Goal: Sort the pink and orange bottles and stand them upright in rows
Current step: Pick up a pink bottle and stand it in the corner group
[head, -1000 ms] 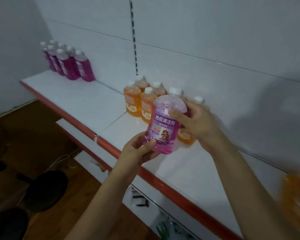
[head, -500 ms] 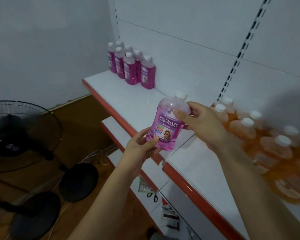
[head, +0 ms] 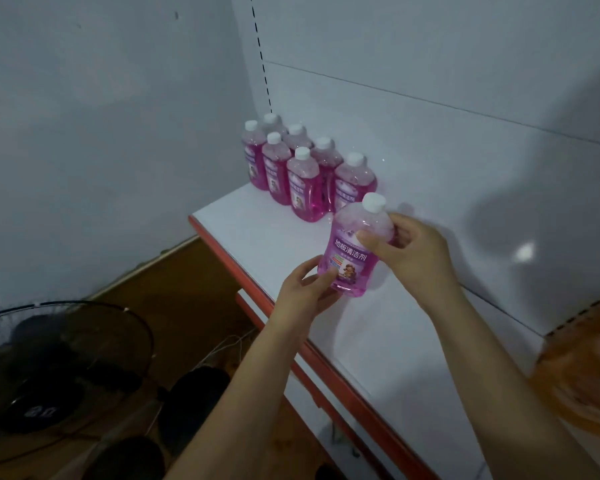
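Nearest the camera, both forearms reach out over the red-edged shelf (head: 378, 327). The left hand (head: 309, 289) cups the lower side of a pink bottle (head: 352, 251), thumb curled across the label's bottom corner, while the right hand (head: 406, 251) pinches its shoulder just under the white cap (head: 373, 202). The bottle sits tilted, its base low over the shelf surface; whether it touches cannot be told. If it is set down at that lean, or released by one hand before the base is flat, it could tip and roll toward the front lip, which sits close to the left hand. Beyond it stands the group of pink bottles (head: 300, 171), upright in two rows against the back panel (head: 430, 133), the nearest one just beside the held bottle's cap. Pushing in too fast could knock that neighbour and topple the row behind it. At the far right edge an orange blur (head: 582, 372) is probably the orange bottles, too smeared to judge.
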Tool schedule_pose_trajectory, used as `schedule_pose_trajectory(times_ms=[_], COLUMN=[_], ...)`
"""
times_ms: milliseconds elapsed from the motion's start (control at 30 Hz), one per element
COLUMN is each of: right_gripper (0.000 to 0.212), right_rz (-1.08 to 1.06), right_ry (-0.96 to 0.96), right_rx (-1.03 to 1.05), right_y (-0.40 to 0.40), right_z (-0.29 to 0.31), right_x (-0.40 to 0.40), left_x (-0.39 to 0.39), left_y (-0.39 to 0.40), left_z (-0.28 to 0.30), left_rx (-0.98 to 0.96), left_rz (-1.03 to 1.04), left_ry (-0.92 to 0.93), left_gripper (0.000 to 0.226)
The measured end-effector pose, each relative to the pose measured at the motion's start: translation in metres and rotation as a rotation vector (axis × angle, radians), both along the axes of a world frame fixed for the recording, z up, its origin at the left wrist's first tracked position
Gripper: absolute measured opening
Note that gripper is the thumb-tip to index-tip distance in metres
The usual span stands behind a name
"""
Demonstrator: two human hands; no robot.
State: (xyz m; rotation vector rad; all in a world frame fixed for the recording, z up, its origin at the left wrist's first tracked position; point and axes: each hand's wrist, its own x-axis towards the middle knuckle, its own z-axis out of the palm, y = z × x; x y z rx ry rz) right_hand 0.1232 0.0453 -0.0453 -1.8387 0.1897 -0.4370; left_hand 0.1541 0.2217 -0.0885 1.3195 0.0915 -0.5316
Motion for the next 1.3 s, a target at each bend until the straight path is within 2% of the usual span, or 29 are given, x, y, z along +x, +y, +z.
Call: schedule_pose_trajectory(times_ms=[167,300,433,567,700,800,967,1033,1133,1300], right_gripper=[0.045,0.042,0.052,0.052,0.035,0.034,0.041,0.049,0.055,0.054], right_rz=[-0.046,-0.101,-0.269,-0.444,-0.486,-0.490,-0.400,-0.421,-0.560,-0.805], right_ry=[0.036,0.035,0.083,0.189,0.236,0.242,0.297,0.284,0.221,0.123], right_rx=[-0.003,-0.060,-0.244,-0.265,-0.191,-0.147,-0.169,-0.232,-0.294,-0.377], right_y=[0.012,0.018,0.030,0.038,0.043,0.047,0.045,0.037,0.024,0.004], right_z=[-0.016,-0.024,-0.035,-0.051,-0.050,-0.050,-0.042,-0.033,-0.009,0.033], right_x=[0.054,0.088,0.113,0.124,0.125,0.129,0.127,0.110,0.065,-0.061], left_x=[0.056,0.106,0.148,0.175,0.186,0.189,0.159,0.133,0.091,-0.012], left_y=[0.003,0.000,-0.006,-0.010,-0.014,-0.009,-0.009,-0.017,-0.037,-0.076], left_z=[-0.017,-0.026,-0.026,-0.041,-0.047,-0.046,-0.043,-0.042,-0.039,-0.014], left_rx=[0.092,0.279,0.473,0.467,0.462,0.464,0.449,0.430,0.352,0.241], left_rz=[-0.060,-0.159,-0.150,-0.180,-0.312,-0.287,-0.285,-0.388,-0.569,-0.846], left_ry=[-0.039,-0.236,-0.411,-0.428,-0.440,-0.453,-0.531,-0.607,-0.784,-1.003], left_gripper=[0.044,0.050,0.035,0.036,0.033,0.034,0.031,0.027,0.011,0.039])
